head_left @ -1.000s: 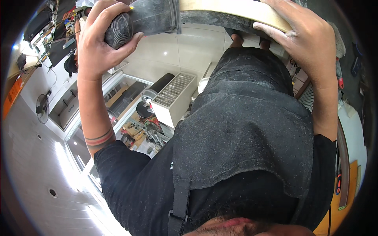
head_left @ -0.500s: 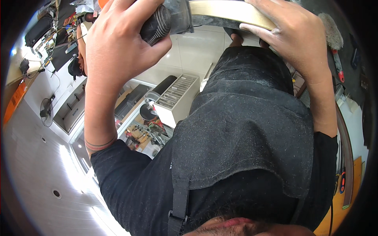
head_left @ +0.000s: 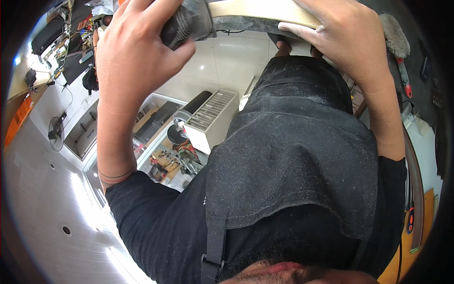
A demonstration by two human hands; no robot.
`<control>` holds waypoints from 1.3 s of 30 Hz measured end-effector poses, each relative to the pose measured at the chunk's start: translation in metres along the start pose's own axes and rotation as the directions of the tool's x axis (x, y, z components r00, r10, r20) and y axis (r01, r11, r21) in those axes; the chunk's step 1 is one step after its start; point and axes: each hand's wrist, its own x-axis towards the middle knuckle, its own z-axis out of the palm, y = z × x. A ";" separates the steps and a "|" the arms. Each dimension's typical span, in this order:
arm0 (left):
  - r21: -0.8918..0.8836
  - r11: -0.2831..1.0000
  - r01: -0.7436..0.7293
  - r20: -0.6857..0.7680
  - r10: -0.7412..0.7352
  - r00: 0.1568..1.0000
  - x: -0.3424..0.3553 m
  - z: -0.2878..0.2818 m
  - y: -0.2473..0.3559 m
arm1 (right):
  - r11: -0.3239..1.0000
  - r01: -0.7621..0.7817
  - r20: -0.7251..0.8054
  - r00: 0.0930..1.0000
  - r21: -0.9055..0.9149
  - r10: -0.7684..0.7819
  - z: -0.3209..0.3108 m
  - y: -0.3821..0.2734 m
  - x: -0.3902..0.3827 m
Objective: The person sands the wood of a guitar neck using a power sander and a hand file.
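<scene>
Two hands at a strip of pale wood [head_left: 265, 12], beyond a dusty black apron [head_left: 293, 156].
The left hand [head_left: 135, 45] is wrapped around a dark tool [head_left: 201, 19] with a ribbed end; the right hand [head_left: 347, 35] clasps the wood's right end, thumb along its near edge, fingertips out of view. The wood lies between the hands, above a dark band [head_left: 246, 23]; right of it, a grey brush [head_left: 395, 35] on the dark table [head_left: 418, 28]. Farther off: tiled floor [head_left: 231, 52], white slatted box [head_left: 210, 113], fan [head_left: 56, 134].
</scene>
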 end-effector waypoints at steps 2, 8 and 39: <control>0.083 0.996 -0.029 -0.028 0.032 0.999 -0.003 0.000 0.002 | 1.000 -0.005 0.012 1.000 -0.004 0.005 -0.002 0.000 0.002; 0.131 0.989 -0.063 -0.069 0.073 0.995 0.001 0.001 0.015 | 0.999 -0.003 0.026 1.000 0.049 0.002 -0.005 0.001 0.003; 0.169 0.982 -0.083 -0.099 0.101 0.990 0.004 -0.002 0.022 | 0.997 -0.004 0.046 0.999 0.083 0.001 -0.007 0.002 0.005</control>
